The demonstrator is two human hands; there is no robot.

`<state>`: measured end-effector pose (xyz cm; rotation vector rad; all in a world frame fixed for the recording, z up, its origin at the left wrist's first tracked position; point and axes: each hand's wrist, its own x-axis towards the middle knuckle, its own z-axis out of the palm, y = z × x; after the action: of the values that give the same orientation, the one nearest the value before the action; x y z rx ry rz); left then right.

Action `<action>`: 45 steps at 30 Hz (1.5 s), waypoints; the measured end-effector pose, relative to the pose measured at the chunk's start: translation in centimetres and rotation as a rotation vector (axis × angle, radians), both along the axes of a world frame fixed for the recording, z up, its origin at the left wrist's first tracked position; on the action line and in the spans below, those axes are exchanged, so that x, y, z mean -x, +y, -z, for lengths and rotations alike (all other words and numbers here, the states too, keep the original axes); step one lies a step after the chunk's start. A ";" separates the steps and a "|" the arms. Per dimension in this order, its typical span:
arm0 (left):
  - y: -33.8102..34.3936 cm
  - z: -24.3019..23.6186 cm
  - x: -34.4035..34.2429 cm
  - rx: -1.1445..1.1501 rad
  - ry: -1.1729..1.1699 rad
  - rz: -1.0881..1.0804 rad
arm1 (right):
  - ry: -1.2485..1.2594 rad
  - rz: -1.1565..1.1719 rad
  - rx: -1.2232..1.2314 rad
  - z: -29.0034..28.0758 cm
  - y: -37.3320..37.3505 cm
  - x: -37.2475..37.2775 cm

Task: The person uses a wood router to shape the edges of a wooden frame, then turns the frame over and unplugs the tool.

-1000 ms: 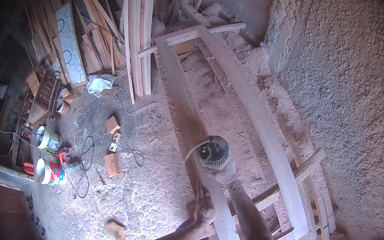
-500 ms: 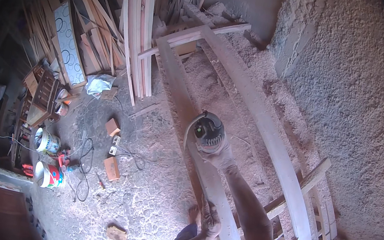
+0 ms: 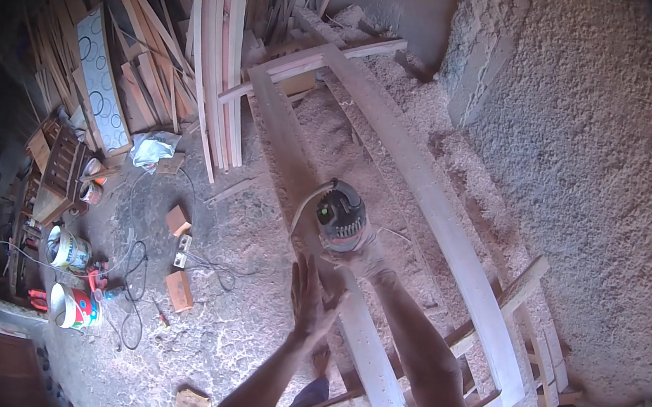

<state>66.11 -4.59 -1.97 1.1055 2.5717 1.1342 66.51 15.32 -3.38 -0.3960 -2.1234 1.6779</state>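
A long pale board (image 3: 371,356) runs away from me across wooden supports. On it sits a corded power tool (image 3: 341,216) with a round, dark, vented top; its underside is hidden, so its exact kind does not show. My right hand (image 3: 366,259) grips the near side of the tool. Just below the tool, at the left edge of the board, is my left hand (image 3: 313,303), its fingers stretched out and nothing held in it. Whether its palm touches the board I cannot tell.
A second long board (image 3: 447,204) lies parallel on the right, near a rough wall (image 3: 591,157). Crosspieces (image 3: 311,71) support both. Planks (image 3: 218,55) lean at the back left. Buckets (image 3: 74,307), bricks (image 3: 179,291), cables (image 3: 134,276) and a power strip (image 3: 182,252) lie on the left floor.
My left hand has moved forward along the board toward the tool, and its fingers have straightened. My right hand stays on the tool. The whole view has shifted slightly.
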 end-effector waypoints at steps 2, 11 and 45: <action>0.3 -1.8 1.5 0.092 0.044 0.103 | 0.005 0.013 0.007 -0.7 -1.8 -3.0; -1.4 -5.3 -8.9 -0.173 -0.370 0.328 | 0.158 -0.025 -0.036 -1.5 -7.0 -18.4; -12.6 2.0 -35.8 -0.124 -0.270 0.283 | -0.067 -0.102 -0.124 -4.6 -15.5 -46.3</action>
<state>101.94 -17.24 -4.00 1.2020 2.0913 1.2824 112.82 -0.21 1.17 -0.3163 -2.3186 1.5967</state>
